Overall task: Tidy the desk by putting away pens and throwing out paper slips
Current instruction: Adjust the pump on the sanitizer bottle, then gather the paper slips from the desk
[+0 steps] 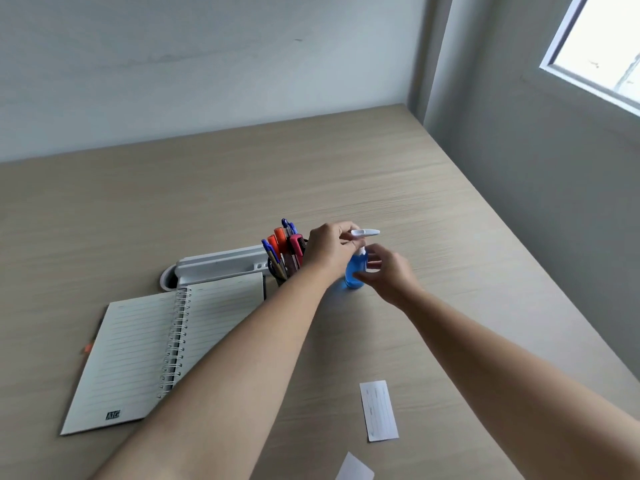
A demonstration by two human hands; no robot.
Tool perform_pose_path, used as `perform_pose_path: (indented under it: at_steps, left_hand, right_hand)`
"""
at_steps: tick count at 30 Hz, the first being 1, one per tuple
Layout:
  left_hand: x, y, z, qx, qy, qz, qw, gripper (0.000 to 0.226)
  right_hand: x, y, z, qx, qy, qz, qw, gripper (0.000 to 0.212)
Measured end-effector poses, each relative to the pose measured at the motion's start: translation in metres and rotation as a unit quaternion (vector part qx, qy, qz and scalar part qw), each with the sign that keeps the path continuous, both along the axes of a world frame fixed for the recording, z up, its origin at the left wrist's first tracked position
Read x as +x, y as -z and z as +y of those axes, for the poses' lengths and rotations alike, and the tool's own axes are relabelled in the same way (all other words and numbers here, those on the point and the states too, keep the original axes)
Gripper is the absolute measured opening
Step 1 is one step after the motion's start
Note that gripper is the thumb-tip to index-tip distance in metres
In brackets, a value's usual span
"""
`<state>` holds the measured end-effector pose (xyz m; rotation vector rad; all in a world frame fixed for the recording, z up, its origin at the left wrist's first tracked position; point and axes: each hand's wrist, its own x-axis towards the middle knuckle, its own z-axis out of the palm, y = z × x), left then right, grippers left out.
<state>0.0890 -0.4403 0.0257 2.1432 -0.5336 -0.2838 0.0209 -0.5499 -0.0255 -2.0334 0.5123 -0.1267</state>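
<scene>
Both hands are on a small blue pump bottle [354, 273] that stands on the worktop [398, 188] just right of the pen holder [281, 271]. The left hand [330, 249] is curled around the white pump head [365, 232], fingers on top of it, and the right hand [384, 271] cups the bottle's body from the right side, so each hand is grasping part of the bottle. Whether the pump is being pressed cannot be told.

The pens [282, 242], blue, orange and pink, stand upright in the holder, and no loose pen shows on the bare wood, though something orange peeks out at the left edge of the open spiral notebook [152, 344]. So the pen part of the job looks close to done.

The paper part is not: 2 paper slips lie near the front edge, 1 printed slip [378, 410] flat on the wood and a second slip [355, 467] cut off by the bottom of the view. No bin is in sight.

As a judgement, the bottle is a side step between the 2 halves of the task. The next move calls for letting go of the bottle, drawing a hand back toward the body, and pinching a thin slip off a flat surface, which likely needs a fingernail under 1 edge or a slide to the worktop's rim
</scene>
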Motion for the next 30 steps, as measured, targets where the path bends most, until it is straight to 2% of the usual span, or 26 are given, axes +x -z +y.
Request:
perform_pose_path:
  at_steps: [2, 4, 7, 9, 11, 15, 18, 21, 24, 26, 30]
  left_hand:
    - [-0.002, 0.0, 0.002, -0.013, 0.0, 0.014, 1.0, 0.012]
    - [-0.005, -0.002, 0.006, -0.013, 0.008, 0.023, 1.0, 0.029]
    - [-0.02, -0.008, 0.018, 0.028, 0.019, -0.056, 0.998, 0.049]
    - [-0.038, -0.01, 0.03, 0.032, 0.021, -0.137, 0.99, 0.047]
    - [-0.061, -0.006, 0.043, 0.031, 0.039, -0.18, 0.982, 0.04]
    - [-0.113, 0.015, 0.066, 0.129, 0.131, -0.132, 0.974, 0.038]
    - [-0.143, 0.035, 0.075, 0.249, 0.215, -0.108, 0.938, 0.051]
    - [-0.159, 0.049, 0.077, 0.361, 0.286, -0.098, 0.882, 0.072]
    - [-0.171, 0.058, 0.071, 0.393, 0.24, -0.054, 0.886, 0.093]
    - [-0.179, 0.061, 0.064, 0.402, 0.206, -0.046, 0.891, 0.095]
    - [-0.186, 0.063, 0.056, 0.397, 0.162, -0.049, 0.902, 0.082]
  right_hand:
    - [-0.002, 0.001, -0.001, -0.002, 0.001, 0.01, 1.0, 0.041]
    - [-0.005, -0.002, -0.002, -0.007, 0.002, 0.024, 1.0, 0.045]
    - [-0.022, -0.011, -0.005, 0.013, 0.021, 0.015, 1.0, 0.045]
    - [-0.045, -0.019, -0.006, 0.029, 0.024, 0.0, 0.999, 0.038]
    - [-0.076, -0.025, -0.004, 0.026, 0.002, -0.007, 1.0, 0.031]
    - [-0.158, -0.033, 0.0, -0.034, -0.114, 0.049, 0.992, 0.03]
    - [-0.22, -0.027, 0.003, -0.113, -0.224, 0.149, 0.956, 0.033]
    - [-0.262, -0.02, 0.009, -0.199, -0.332, 0.231, 0.893, 0.058]
    - [-0.281, -0.017, 0.013, -0.286, -0.411, 0.264, 0.824, 0.087]
    - [-0.286, -0.016, 0.015, -0.357, -0.434, 0.252, 0.788, 0.095]
    - [-0.287, -0.011, 0.021, -0.418, -0.433, 0.222, 0.767, 0.093]
